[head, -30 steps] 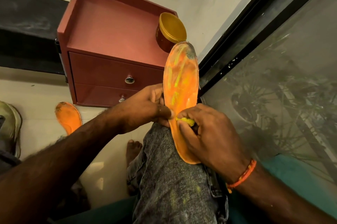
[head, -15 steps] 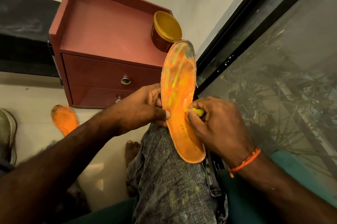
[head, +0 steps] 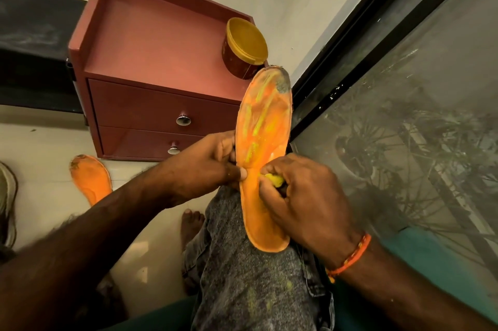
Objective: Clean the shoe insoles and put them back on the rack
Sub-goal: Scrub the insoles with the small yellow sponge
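- Two drawers with round metal knobs front the red-brown cabinet (head: 151, 42), the reference landmark, which stands on the pale floor (head: 40, 147) against the wall.
- A dark-framed window (head: 404, 88) runs to the right of the cabinet.
- The person's grey-speckled trouser leg (head: 242, 276) lies below the cabinet, with yellow smears on the fabric.
- The held insole (head: 262, 126), orange with yellow-green streaks and a dark patch at its toe, stands upright at the cabinet's lower right corner, its heel resting on the trouser leg.
- The left hand (head: 204, 163) grips the held insole's left edge, thumb on the face, fingers curled behind.
- The right hand (head: 304, 196) pinches a small yellow pad (head: 275, 179) and presses it against the held insole's mid-face.
- A second insole (head: 90, 182), orange, lies flat on the floor just below the cabinet's left corner.
- A gold-lidded tub (head: 246, 46) sits on the cabinet's top at its right rear.
- An orange thread band (head: 350, 258) circles the right wrist.
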